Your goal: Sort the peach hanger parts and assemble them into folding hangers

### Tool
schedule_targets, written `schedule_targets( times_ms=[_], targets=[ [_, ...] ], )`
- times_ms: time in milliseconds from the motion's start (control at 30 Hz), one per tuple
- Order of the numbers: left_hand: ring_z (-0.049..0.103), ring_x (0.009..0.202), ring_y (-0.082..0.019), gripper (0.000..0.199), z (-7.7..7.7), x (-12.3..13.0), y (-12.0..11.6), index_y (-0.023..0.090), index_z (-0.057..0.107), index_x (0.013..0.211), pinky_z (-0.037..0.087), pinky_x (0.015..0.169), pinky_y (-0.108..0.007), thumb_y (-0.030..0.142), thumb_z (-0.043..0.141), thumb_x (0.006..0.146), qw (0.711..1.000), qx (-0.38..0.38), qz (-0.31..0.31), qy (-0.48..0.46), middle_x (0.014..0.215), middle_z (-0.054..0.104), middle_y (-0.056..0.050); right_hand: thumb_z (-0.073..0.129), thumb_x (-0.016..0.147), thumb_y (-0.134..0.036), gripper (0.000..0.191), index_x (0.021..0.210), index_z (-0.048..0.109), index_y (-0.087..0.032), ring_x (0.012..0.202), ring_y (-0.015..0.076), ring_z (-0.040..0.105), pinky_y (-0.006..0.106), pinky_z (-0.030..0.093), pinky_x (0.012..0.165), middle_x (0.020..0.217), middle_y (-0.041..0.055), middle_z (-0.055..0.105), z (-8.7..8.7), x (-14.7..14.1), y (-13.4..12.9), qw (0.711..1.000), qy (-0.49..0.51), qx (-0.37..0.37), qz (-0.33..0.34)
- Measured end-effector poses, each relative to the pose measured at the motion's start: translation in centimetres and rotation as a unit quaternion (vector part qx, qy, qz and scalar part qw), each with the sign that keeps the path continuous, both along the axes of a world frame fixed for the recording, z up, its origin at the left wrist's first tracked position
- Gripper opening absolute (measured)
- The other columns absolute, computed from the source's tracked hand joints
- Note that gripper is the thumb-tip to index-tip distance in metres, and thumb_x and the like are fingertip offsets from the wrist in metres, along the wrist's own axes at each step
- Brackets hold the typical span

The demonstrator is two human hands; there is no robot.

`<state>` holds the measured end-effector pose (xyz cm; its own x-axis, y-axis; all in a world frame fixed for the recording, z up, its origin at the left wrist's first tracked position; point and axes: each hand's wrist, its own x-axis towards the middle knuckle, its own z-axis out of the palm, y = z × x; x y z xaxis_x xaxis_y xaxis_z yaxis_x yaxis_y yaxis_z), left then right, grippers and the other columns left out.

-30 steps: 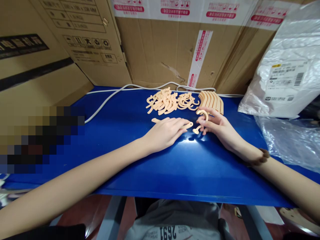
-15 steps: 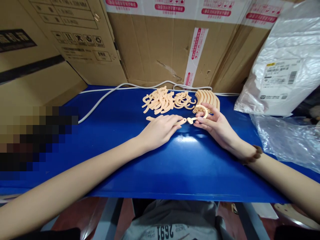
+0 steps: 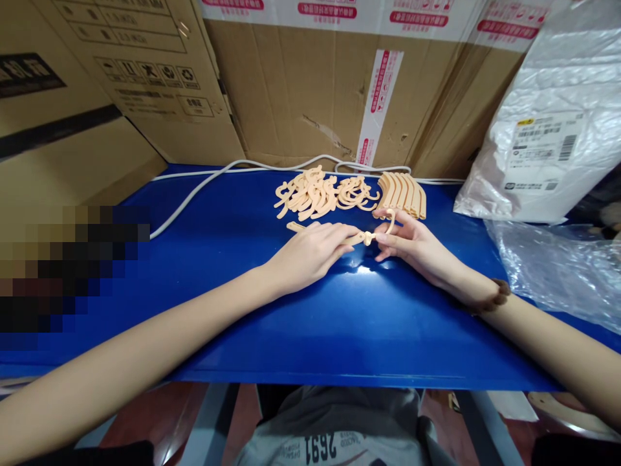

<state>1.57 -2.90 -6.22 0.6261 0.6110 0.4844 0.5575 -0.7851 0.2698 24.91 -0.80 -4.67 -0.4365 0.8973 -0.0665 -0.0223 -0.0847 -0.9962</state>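
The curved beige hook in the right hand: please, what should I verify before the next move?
1. Right hand holds the curved beige hook: ok.
2. Left hand holds the flat beige bar: ok.
3. Hook's wide end is at the bar's right end: ok.
4. Hook is fastened to the bar: cannot tell, too small.
5. White cable is away from both hands: ok.
6. Right fingers are clear of the beige curved-bar row: cannot tell, they overlap in view.

A brown, fluffy band (image 3: 495, 298) was on the right wrist (image 3: 471, 290); the grey garment (image 3: 339, 414) had dark printed letters and numbers.
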Motion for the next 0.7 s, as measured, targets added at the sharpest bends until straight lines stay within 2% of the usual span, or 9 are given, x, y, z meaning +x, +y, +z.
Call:
schedule_targets(
  times_ms=[233, 433, 600, 700],
  targets=[
    [0.061, 0.089, -0.019, 0.031, 0.2, -0.1, -0.1, 0.015, 0.056, 0.122, 0.045, 0.08, -0.032, 0.027, 0.034, 0.105, 0.997, 0.05, -0.003, 0.053, 0.099, 0.067, -0.008, 0.077, 0.078, -0.028, 0.062, 0.134, 0.05, -0.025, 0.068, 0.0107, 0.058, 0.026, 0.058, 0.06, 0.084, -0.0022, 0.062, 0.3, 0.5, 0.3, 0.998, -0.03, 0.009, 0.05],
    [0.059, 0.086, -0.019, 0.031, -0.1, -0.1, -0.1, 0.014, 0.056, 0.123, 0.042, 0.078, -0.031, 0.026, 0.034, 0.105, 0.994, 0.081, 0.004, 0.073, 0.096, 0.066, -0.007, 0.075, 0.08, -0.027, 0.062, 0.136, 0.049, -0.025, 0.065, 0.0106, 0.057, 0.025, 0.057, 0.055, 0.084, -0.0022, 0.061, 0.6, 0.7, 0.1, 0.996, -0.055, 0.026, 0.059],
    [0.057, 0.084, -0.019, 0.029, -0.2, -0.1, -0.1, 0.013, 0.056, 0.124, 0.041, 0.077, -0.03, 0.024, 0.038, 0.104, 0.992, 0.093, 0.005, 0.086, 0.096, 0.066, -0.007, 0.072, 0.083, -0.029, 0.063, 0.139, 0.044, -0.024, 0.053, 0.0075, 0.05, 0.019, 0.044, 0.041, 0.079, -0.0032, 0.059, 1.1, 0.7, -0.3, 0.991, -0.108, 0.058, 0.045],
    [0.057, 0.083, -0.019, 0.029, -0.2, -0.1, -0.2, 0.013, 0.056, 0.123, 0.04, 0.076, -0.03, 0.023, 0.038, 0.104, 0.992, 0.091, 0.011, 0.09, 0.096, 0.066, -0.007, 0.072, 0.083, -0.032, 0.062, 0.138, 0.045, -0.023, 0.051, 0.0068, 0.048, 0.018, 0.04, 0.038, 0.077, -0.004, 0.058, 1.2, 0.7, -0.4, 0.988, -0.129, 0.075, 0.037]
  ],
)
